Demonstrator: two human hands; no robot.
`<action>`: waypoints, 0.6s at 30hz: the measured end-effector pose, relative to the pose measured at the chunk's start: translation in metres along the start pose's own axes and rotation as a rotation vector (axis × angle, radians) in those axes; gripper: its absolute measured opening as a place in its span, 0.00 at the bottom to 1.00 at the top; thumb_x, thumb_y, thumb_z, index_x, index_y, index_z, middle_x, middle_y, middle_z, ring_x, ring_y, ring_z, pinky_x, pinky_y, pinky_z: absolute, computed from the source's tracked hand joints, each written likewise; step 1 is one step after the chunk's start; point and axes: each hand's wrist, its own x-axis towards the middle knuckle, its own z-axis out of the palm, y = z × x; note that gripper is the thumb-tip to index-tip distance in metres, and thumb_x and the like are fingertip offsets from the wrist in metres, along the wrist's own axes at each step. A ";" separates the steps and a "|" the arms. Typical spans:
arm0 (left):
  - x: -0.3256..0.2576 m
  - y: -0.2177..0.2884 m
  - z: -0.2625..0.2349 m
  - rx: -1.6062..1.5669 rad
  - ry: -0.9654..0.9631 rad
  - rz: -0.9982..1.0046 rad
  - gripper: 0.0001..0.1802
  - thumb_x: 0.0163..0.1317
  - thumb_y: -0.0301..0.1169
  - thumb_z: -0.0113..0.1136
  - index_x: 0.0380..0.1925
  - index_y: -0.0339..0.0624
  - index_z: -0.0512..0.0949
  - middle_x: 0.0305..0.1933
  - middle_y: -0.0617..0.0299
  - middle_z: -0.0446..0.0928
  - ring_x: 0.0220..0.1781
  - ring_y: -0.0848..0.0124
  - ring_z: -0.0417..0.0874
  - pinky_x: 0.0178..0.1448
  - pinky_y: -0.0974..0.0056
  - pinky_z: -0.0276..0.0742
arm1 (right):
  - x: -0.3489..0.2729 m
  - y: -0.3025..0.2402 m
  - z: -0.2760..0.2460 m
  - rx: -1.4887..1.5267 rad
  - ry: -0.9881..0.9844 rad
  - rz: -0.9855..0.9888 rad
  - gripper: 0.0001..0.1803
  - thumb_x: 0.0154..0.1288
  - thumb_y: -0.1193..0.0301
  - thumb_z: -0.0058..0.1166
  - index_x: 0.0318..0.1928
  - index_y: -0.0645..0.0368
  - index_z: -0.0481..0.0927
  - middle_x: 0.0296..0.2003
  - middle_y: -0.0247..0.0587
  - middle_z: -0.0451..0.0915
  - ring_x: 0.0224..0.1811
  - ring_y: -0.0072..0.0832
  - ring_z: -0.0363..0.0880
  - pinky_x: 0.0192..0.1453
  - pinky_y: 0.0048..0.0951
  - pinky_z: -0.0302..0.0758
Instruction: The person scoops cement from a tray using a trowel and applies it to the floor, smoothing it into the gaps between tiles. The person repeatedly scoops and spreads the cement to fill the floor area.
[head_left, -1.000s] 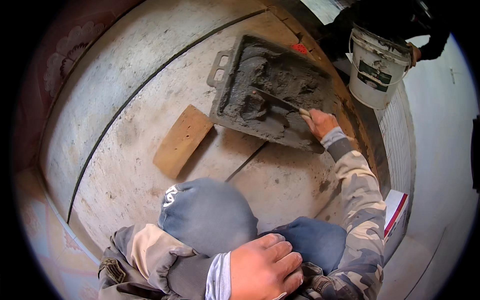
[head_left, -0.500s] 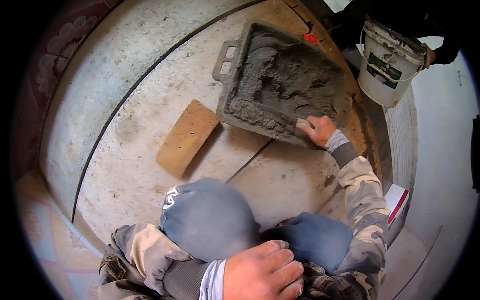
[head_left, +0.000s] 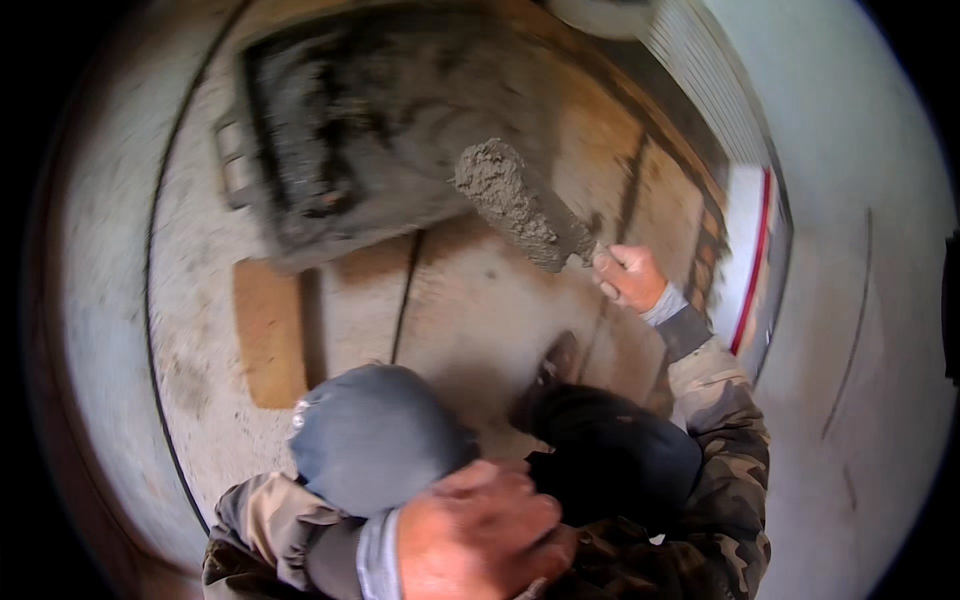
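Observation:
My right hand is closed round the handle of a trowel, held out to the right over the floor. A thick heap of wet grey mortar covers most of its blade. Beyond it, at the upper left, stands a dark rectangular tub with more mortar inside. My left hand hovers low over my lap by my left knee, back upward; motion smears its fingers, and I see nothing held in it.
A tan brick lies on the floor just below the tub's near left corner. At the right, a white box with a red stripe stands by the pale wall. Part of a pale round object shows at the top edge.
My right hand has left the tub's near edge and now holds up the mortar-laden trowel. The view has turned to the right; the tub and brick appear farther left. The co-worker's hand is out of view.

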 end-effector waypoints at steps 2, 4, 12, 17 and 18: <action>0.001 -0.001 0.009 -0.060 -0.018 -0.137 0.16 0.46 0.34 0.70 0.37 0.42 0.87 0.35 0.57 0.82 0.35 0.61 0.84 0.52 0.51 0.84 | -0.051 0.059 0.001 0.109 0.161 0.055 0.21 0.74 0.55 0.62 0.34 0.61 0.80 0.19 0.29 0.74 0.18 0.16 0.69 0.20 0.23 0.64; 0.009 -0.002 0.008 -0.004 -0.110 -0.027 0.16 0.44 0.36 0.72 0.35 0.42 0.88 0.35 0.58 0.83 0.35 0.61 0.85 0.51 0.50 0.83 | -0.090 0.112 0.009 0.088 0.310 0.068 0.20 0.74 0.56 0.62 0.34 0.61 0.79 0.19 0.29 0.74 0.17 0.16 0.68 0.20 0.23 0.64; 0.034 0.032 0.062 0.222 -0.174 -0.280 0.07 0.49 0.30 0.69 0.29 0.42 0.85 0.30 0.57 0.83 0.33 0.60 0.84 0.51 0.48 0.80 | -0.170 0.364 0.130 0.601 0.819 0.404 0.24 0.68 0.56 0.64 0.23 0.63 0.77 0.18 0.40 0.80 0.18 0.25 0.77 0.23 0.32 0.70; 0.046 0.047 0.117 0.527 -0.196 -0.399 0.08 0.49 0.23 0.60 0.31 0.35 0.82 0.33 0.52 0.80 0.34 0.59 0.81 0.51 0.52 0.78 | -0.155 0.420 0.123 0.225 1.065 0.215 0.26 0.68 0.54 0.63 0.26 0.67 0.77 0.24 0.50 0.83 0.29 0.36 0.83 0.34 0.43 0.76; 0.052 0.056 0.129 0.614 -0.192 -0.445 0.08 0.49 0.22 0.59 0.31 0.34 0.82 0.34 0.51 0.80 0.35 0.58 0.81 0.50 0.54 0.78 | -0.142 0.427 0.121 0.171 1.103 0.145 0.26 0.68 0.53 0.62 0.27 0.67 0.78 0.25 0.53 0.83 0.30 0.40 0.84 0.36 0.44 0.76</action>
